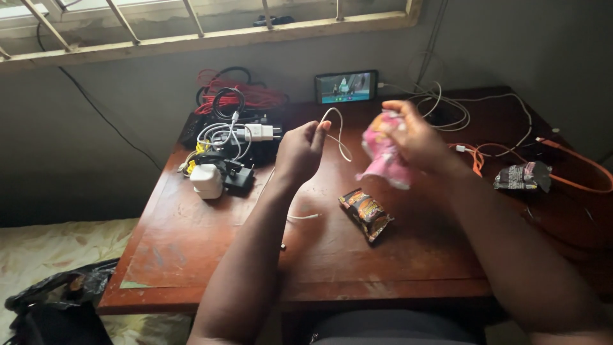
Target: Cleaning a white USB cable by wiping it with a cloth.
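Above the table [191,255], the left hand [299,153] pinches a white cable [341,137]; the right hand [415,137] grasps a pink wrapper [383,156], seemingly being opened. A dark snack packet [366,214] lies untouched below them.

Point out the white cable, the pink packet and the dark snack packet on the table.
white cable [340,131], head view, loop beside left hand
pink packet [383,156], head view, middle
dark snack packet [366,213], head view, middle

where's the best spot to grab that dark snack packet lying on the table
Probably across the middle of the snack packet, from above. It lies flat and slanted on the table, long edges bare, with clear wood either side, so fingers can close across its narrow width. Its crimped ends look flatter and harder to pinch.
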